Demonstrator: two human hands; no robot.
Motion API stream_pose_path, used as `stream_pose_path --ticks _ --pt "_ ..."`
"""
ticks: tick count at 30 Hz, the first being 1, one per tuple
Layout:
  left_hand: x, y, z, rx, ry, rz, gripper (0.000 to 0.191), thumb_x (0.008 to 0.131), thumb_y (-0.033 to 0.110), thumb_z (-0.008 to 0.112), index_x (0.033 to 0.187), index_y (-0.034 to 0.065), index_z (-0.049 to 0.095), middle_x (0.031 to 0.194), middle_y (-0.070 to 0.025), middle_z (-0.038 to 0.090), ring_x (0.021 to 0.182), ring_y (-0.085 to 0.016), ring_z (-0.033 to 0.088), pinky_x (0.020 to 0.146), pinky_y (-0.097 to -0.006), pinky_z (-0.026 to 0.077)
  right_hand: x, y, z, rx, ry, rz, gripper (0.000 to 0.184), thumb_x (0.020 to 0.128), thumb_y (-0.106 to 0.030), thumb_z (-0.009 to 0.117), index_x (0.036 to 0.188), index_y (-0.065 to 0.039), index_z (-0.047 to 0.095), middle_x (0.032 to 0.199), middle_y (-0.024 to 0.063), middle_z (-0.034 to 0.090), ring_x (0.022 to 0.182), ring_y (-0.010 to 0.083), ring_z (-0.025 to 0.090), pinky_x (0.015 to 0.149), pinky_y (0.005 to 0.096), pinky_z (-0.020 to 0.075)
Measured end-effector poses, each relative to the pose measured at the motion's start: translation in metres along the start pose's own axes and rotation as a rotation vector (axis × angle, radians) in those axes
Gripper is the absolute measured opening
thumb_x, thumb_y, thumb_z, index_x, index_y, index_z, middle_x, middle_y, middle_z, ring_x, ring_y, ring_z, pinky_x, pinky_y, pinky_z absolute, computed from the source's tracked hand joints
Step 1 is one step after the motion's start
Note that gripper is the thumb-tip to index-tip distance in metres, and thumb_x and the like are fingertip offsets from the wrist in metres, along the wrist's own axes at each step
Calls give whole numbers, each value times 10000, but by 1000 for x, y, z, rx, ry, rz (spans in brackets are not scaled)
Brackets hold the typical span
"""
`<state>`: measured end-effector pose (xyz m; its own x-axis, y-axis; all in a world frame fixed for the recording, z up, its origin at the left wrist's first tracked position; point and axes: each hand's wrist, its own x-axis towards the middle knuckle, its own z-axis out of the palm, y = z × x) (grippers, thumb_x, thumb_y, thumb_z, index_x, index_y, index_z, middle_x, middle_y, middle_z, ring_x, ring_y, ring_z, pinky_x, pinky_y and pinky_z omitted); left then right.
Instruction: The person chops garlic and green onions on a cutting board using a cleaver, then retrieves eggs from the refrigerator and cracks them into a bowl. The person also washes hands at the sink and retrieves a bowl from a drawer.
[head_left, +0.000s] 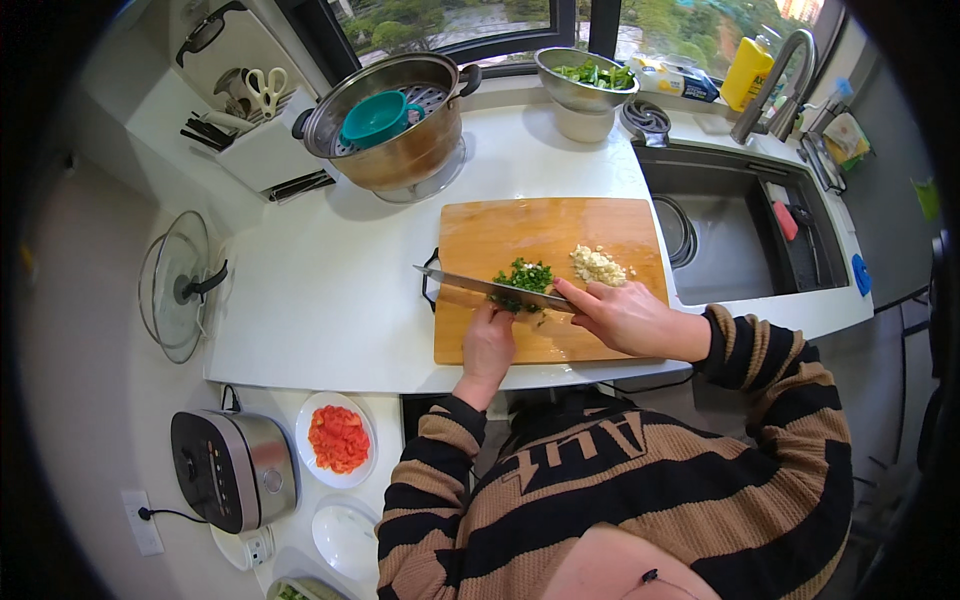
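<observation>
My right hand (626, 316) is closed around the handle of a kitchen knife (480, 285), index finger along the blade. The long blade points left across the wooden cutting board (555, 225). Chopped green herbs (527, 276) lie in a small heap behind the blade, with some more in front of it. My left hand (489, 341) is at the near side of the blade, fingertips at the herbs; whether it pinches any of them is hidden. Minced garlic (598, 265) forms a pale pile on the board's right part, just beyond my right hand.
A steamer pot (420, 150) holding a teal bowl (379, 120) stands at the back left. Behind the board is a metal bowl of cut greens (551, 71). The sink (727, 247) lies right. Front left are a rice cooker (274, 472) and a plate of chopped tomatoes (302, 435).
</observation>
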<state>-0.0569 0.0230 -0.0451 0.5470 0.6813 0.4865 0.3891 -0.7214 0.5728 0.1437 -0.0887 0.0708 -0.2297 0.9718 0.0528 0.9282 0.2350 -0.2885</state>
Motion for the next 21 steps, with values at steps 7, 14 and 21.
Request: stream_pose_path --ticks 7,14,21 --pt "-1 -3 -2 187 -57 82 38 714 1 595 733 23 620 790 -121 568 755 -311 552 661 -392 470 1 -9 17 -57 -45 29 527 894 -246 553 1336 -19 378 765 156 577 557 317 594 474 403 472" --pt "0 -2 -2 105 2 77 70 723 -10 579 760 12 634 800 -116 583 777 -315 563 679 -388 474 -7 6 4 12 -17 36 526 892 -264 563 1340 -60 380 772 152 592 557 328 591 483 420 470" --pt "-1 -4 -3 113 -19 101 62 719 -29 606 764 1 637 796 -139 596 741 -335 585 653 -406 479 -1 -5 22 -11 -12 69 530 882 -253 578 1334 -50 389 763 150 592 562 313 592 468 409 461"
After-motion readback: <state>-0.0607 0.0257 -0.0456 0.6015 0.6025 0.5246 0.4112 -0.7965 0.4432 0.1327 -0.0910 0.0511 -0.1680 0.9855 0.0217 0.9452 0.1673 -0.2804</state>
